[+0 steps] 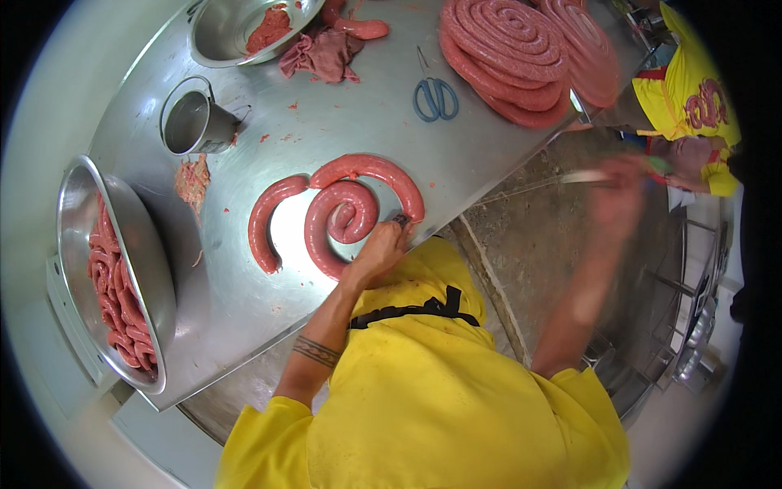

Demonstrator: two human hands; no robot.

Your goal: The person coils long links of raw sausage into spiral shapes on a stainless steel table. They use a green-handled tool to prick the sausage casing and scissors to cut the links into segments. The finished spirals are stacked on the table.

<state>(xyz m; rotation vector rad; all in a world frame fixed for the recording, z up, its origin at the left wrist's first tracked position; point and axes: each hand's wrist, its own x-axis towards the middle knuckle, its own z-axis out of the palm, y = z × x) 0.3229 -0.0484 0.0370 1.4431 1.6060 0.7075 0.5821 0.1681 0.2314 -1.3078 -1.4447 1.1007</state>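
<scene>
A long pink sausage (371,167) lies curled in a spiral on the steel table near its front edge. My left hand (387,248) is closed on its outer end, with a small dark patch showing at the fingers. Beside the spiral, to the left, is a shorter curved sausage piece (262,224). Out to the right, past the table edge, my right hand (619,191) is smeared by motion. A thin pale string (521,191) stretches from near the sausage end to this hand, which appears closed on it. A blurred whitish strip (585,176) shows beside the fingers.
Blue-handled scissors (436,99) lie beyond the spiral, near large sausage coils (509,49). Leftward stand a metal pail (208,126), a basin (167,277) of sausages, and a bowl (213,41) of ground meat beside a reddish cloth (322,55). A person in yellow (688,90) is at right.
</scene>
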